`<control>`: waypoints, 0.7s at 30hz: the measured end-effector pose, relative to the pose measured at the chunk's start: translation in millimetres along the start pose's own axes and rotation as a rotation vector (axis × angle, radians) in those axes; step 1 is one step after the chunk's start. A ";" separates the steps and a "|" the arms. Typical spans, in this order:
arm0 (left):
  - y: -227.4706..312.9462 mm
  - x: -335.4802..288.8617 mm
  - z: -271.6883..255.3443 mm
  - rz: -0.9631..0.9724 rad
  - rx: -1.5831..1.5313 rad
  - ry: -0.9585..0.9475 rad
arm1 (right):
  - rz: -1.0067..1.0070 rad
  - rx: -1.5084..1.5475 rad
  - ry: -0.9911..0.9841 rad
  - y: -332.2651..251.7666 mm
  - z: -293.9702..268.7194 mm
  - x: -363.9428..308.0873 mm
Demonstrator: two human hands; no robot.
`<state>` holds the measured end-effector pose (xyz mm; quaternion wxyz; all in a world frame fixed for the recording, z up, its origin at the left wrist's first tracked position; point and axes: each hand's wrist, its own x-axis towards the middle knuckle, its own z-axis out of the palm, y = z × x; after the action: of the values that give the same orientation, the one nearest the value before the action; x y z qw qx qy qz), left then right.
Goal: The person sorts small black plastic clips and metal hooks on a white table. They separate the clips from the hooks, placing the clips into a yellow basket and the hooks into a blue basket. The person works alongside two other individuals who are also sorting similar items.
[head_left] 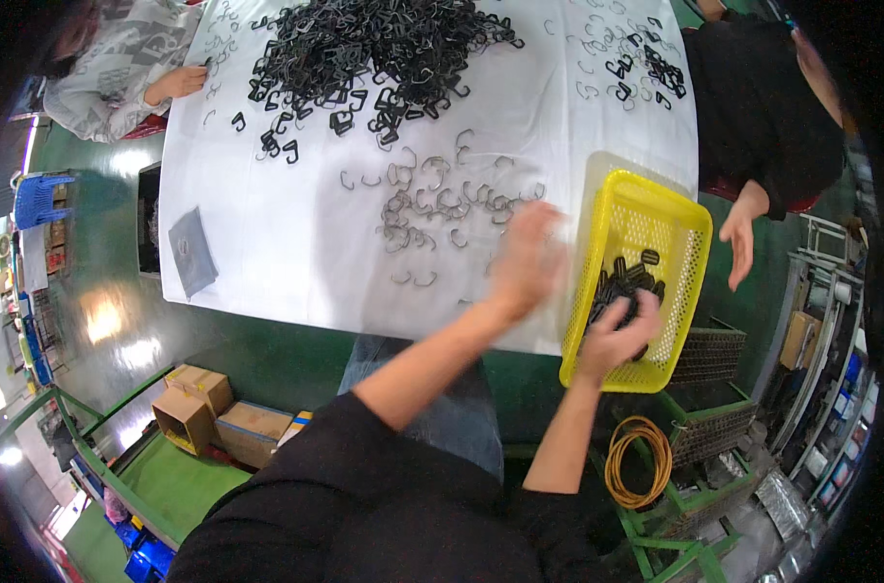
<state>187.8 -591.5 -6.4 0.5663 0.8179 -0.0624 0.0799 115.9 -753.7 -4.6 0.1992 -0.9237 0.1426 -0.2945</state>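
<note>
The relation that matters most is between the right hand and the yellow basket: the hand is inside the rim, over the nearer half of the floor, with the loose heap of black pieces right at its fingers and spreading a little beyond them, away from the person. The basket's long axis runs away from the person, its far end leaning to the right; it sits at the right-hand side of the white desk, and in this view its near end reaches past the desk's near edge. The right hand is thus the nearer one to the black pieces, its fingers bent down among them, though whether they grip any cannot be told. The left hand is outside the basket, over the desk, just left of the long wall, so the black pieces lie to its right and slightly toward the person. It is blurred, its fingers seemingly stretched forward, and whether it pinches anything cannot be made out. Nearest to it on the other side are the scattered thin wire clips, to its left and just beyond its fingertips. The big black pile lies well apart from both hands, toward the desk's far side.
</note>
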 end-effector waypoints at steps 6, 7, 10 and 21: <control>-146.6 24.6 -157.8 -0.263 0.677 0.293 | -0.001 0.047 -0.249 -67.2 103.7 -49.7; -160.0 31.7 -162.8 -0.182 0.720 0.245 | 0.030 0.005 -0.261 -66.0 121.0 -45.5; -177.1 38.0 -171.4 -0.113 0.855 0.031 | 0.031 -0.061 -0.332 -67.9 170.1 -14.6; -147.5 -14.0 -166.3 0.105 0.504 -0.172 | -0.698 0.425 -0.771 -155.0 216.5 -10.1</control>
<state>192.5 -383.8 -86.8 0.3327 0.9325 -0.1307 0.0521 260.7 -552.0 -101.3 0.3093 -0.8966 -0.3170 -0.0064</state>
